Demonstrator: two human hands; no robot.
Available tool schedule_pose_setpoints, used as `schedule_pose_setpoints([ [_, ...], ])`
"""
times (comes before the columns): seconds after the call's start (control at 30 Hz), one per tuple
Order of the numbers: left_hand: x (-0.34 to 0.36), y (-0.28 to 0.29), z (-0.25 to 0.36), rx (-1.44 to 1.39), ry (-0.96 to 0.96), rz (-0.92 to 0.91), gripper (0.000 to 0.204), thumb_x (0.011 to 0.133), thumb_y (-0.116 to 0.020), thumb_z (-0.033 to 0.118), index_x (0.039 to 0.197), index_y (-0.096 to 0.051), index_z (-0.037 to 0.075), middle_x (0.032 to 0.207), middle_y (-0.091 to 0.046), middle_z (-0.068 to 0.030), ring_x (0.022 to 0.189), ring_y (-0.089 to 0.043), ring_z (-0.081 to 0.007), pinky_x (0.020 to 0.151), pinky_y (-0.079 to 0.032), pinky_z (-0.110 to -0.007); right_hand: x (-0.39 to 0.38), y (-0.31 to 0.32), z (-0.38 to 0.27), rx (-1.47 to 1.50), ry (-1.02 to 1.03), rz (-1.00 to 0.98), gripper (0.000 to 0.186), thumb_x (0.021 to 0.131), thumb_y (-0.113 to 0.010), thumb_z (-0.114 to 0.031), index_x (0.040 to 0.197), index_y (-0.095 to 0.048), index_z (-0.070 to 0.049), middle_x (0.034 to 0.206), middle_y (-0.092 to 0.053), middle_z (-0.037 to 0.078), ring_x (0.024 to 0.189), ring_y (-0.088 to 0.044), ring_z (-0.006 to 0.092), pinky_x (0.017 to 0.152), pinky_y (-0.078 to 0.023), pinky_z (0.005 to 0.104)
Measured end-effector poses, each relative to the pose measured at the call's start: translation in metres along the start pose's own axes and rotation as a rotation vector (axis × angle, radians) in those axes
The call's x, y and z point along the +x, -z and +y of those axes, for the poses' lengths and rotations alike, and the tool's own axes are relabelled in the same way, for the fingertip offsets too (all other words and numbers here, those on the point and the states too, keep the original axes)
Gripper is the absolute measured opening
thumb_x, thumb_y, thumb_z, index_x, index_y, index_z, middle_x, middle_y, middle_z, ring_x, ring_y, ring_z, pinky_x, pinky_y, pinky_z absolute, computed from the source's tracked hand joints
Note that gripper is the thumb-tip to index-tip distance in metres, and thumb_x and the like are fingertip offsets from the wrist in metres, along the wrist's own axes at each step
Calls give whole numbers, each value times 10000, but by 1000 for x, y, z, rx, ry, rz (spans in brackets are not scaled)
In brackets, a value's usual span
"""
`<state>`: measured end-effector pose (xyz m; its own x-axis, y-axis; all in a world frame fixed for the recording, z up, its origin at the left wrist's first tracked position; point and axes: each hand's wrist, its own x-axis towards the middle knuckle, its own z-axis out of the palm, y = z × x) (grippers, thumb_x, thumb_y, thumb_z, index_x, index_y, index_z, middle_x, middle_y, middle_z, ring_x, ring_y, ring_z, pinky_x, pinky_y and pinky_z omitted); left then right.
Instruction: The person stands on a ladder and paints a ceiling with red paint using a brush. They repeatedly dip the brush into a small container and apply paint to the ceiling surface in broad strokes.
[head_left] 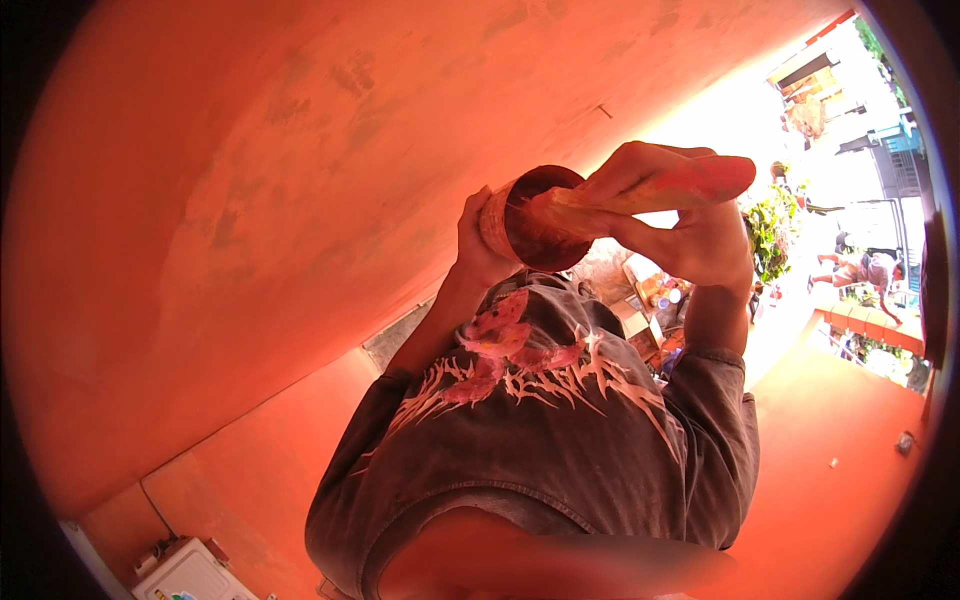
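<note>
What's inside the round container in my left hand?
A brush reaches inside the container; the inner wall looks dark red. The bottom is hidden by brush and shadow.

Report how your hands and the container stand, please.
Left fingers gripping round container; right fingers pinching brush; brush's far end at container's mouth; nothing visibly in the way.

Round reddish can (520,236), open mouth toward camera; red-smeared brush (692,186), seemingly, slanted into it.

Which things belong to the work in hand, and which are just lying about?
In use:
Round, open reddish container, in the left hand
Flat reddish tool, probably a brush, in the right hand

Just around:
Leafy green plant
White rectangular box, lower left
</note>
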<state>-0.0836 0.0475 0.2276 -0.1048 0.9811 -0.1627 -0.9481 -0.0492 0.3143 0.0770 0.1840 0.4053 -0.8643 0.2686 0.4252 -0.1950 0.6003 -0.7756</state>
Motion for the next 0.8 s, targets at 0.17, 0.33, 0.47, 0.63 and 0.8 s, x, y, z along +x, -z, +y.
schedule_pose_setpoints([
  [0.17, 5, 4, -13, 24, 17, 3, 701, 953, -351, 583, 1404, -499, 67, 1349, -576, -183, 1211, -585, -333, 1027, -486, -501, 3, -6, -4, 47, -155, 0, 111, 771, -789, 26, 865, -736, 5, 813, -719, 70, 730, -699, 199, 669, -561, 326],
  [0.33, 4, 5, -16, -30, -2, -30, 680, 962, -321, 565, 1385, -514, 69, 1344, -578, -163, 1223, -573, -319, 1038, -475, -487, 0, -8, 8, -106, -129, -41, 141, 776, -792, -125, 845, -685, -64, 750, -674, 79, 716, -662, 276, 675, -514, 368],
  [0.47, 6, 19, -17, -5, -42, -107, 695, 970, -342, 551, 1419, -484, 41, 1402, -549, -164, 1283, -545, -314, 1103, -426, -494, -1, -6, 8, -108, -109, -53, 147, 793, -782, -157, 841, -672, -74, 742, -663, 85, 715, -659, 273, 659, -500, 372],
  [0.63, 4, 13, -18, -23, -40, -86, 668, 979, -350, 536, 1416, -481, 48, 1398, -547, -162, 1275, -550, -314, 1099, -431, -509, 2, -10, 9, -133, -166, -72, 160, 801, -777, -168, 857, -660, -75, 739, -662, 81, 718, -647, 290, 640, -479, 392],
  [0.8, 4, 12, -25, -153, -54, -52, 522, 1034, -335, 473, 1343, -497, 85, 1310, -579, -140, 1197, -592, -300, 1009, -508, -508, 0, -24, 20, -215, -94, -91, 171, 795, -786, -160, 904, -673, -91, 733, -655, 86, 714, -636, 298, 630, -480, 409],
])
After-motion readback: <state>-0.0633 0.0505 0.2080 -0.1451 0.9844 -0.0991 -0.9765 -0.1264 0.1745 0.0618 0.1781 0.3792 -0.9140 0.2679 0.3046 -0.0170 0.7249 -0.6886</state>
